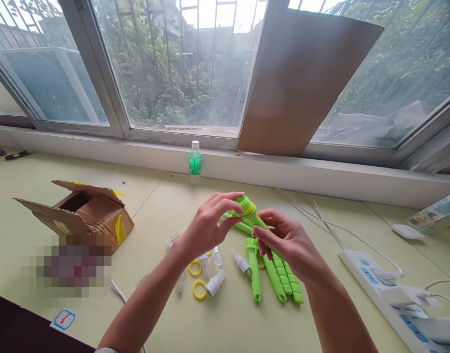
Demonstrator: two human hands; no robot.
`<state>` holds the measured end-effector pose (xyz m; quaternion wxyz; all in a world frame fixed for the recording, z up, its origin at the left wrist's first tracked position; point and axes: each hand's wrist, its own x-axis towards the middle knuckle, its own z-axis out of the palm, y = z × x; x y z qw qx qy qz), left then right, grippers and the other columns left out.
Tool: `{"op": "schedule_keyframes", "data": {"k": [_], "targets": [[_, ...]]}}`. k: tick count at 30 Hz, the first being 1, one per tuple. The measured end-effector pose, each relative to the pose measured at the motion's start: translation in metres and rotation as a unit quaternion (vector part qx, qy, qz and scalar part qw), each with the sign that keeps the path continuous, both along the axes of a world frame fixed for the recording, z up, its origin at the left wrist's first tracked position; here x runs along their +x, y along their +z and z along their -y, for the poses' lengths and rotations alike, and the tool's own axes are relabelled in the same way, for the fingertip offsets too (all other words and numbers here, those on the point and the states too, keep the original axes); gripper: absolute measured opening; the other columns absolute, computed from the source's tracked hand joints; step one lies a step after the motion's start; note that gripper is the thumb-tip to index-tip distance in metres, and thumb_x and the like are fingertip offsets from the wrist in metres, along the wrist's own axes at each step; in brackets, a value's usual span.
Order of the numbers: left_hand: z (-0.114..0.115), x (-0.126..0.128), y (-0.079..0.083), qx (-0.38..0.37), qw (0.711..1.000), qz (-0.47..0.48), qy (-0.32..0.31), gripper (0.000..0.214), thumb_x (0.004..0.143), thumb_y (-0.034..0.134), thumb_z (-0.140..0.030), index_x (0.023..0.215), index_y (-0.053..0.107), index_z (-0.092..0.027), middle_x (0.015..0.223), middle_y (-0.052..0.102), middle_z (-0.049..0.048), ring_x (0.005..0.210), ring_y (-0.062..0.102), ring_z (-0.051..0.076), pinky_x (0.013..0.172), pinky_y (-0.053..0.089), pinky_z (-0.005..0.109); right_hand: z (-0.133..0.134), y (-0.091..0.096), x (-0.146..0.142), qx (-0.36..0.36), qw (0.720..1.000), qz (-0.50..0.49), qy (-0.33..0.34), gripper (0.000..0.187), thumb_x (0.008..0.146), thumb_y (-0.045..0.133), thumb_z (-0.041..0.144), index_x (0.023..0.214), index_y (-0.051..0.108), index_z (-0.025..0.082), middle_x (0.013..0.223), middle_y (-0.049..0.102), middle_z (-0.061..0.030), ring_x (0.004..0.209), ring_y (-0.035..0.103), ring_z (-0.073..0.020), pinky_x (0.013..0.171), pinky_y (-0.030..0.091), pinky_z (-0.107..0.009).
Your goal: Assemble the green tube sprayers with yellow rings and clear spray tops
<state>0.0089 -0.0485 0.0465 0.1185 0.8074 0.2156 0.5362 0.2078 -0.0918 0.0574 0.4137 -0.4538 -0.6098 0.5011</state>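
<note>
Over the table, my right hand point(289, 240) is closed around the body of a green plastic tube point(260, 220) with a threaded neck. A yellow ring point(250, 208) sits round that neck. My left hand point(206, 223) has its fingers and thumb curled at the tube's threaded end. Below my right hand lie several green tubes point(253, 274) with notched sides, partly hidden by it. Loose yellow rings point(199, 289), a white nozzle cap point(214, 283), another white nozzle piece point(240, 261) and clear plastic parts point(217, 257) lie between my arms.
An opened cardboard box point(100, 220) stands at the left, behind a blurred patch. A bottle with a green label point(195, 162) stands by the window ledge. At the right, a white power strip point(379, 294) carries plugs and cables. A white mouse-shaped object point(408, 232) lies farther back.
</note>
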Motion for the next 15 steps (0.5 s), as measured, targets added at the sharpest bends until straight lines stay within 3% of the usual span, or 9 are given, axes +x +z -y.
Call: {"op": "schedule_keyframes", "data": {"k": [4, 9, 13, 15], "targets": [[-0.0020, -0.0002, -0.0010, 0.012, 1.000, 0.000, 0.020, 0.006, 0.086, 0.063, -0.018, 0.089, 0.058, -0.019, 0.116, 0.066, 0.0086, 0.100, 0.063, 0.018, 0.085, 0.054, 0.037, -0.0017, -0.0010, 0.0027, 0.016, 1.000, 0.017, 0.011, 0.025, 0.090, 0.059, 0.043, 0.102, 0.059, 0.021, 0.076, 0.058, 0.0001, 0.059, 0.054, -0.0107, 0.055, 0.045, -0.024], [-0.0029, 0.0018, -0.0024, 0.007, 1.000, -0.011, 0.020, 0.016, 0.084, 0.066, -0.024, 0.096, 0.058, -0.019, 0.118, 0.065, 0.0100, 0.105, 0.062, 0.019, 0.089, 0.053, 0.038, -0.0004, -0.0014, -0.0008, -0.003, 1.000, 0.009, 0.030, 0.036, 0.095, 0.046, 0.048, 0.081, 0.058, 0.017, 0.073, 0.056, -0.0009, 0.047, 0.043, -0.0066, 0.043, 0.034, -0.023], [-0.0022, 0.0046, -0.0040, 0.003, 1.000, -0.005, 0.017, 0.013, 0.087, 0.061, -0.017, 0.099, 0.056, -0.019, 0.118, 0.064, 0.0100, 0.107, 0.061, 0.019, 0.089, 0.053, 0.038, 0.0023, 0.0029, -0.0050, -0.042, 0.999, -0.012, 0.027, 0.029, 0.087, 0.062, 0.046, 0.098, 0.054, 0.020, 0.072, 0.059, 0.0012, 0.040, 0.039, -0.0049, 0.037, 0.028, -0.020], [-0.0023, 0.0050, -0.0042, 0.005, 1.000, 0.006, 0.015, 0.011, 0.087, 0.059, -0.014, 0.097, 0.056, -0.019, 0.117, 0.065, 0.0098, 0.106, 0.061, 0.019, 0.088, 0.053, 0.038, 0.0040, 0.0064, -0.0061, -0.059, 0.998, -0.009, 0.016, 0.039, 0.081, 0.070, 0.042, 0.106, 0.049, 0.022, 0.070, 0.061, 0.0022, 0.040, 0.040, -0.0057, 0.037, 0.030, -0.019]]}}
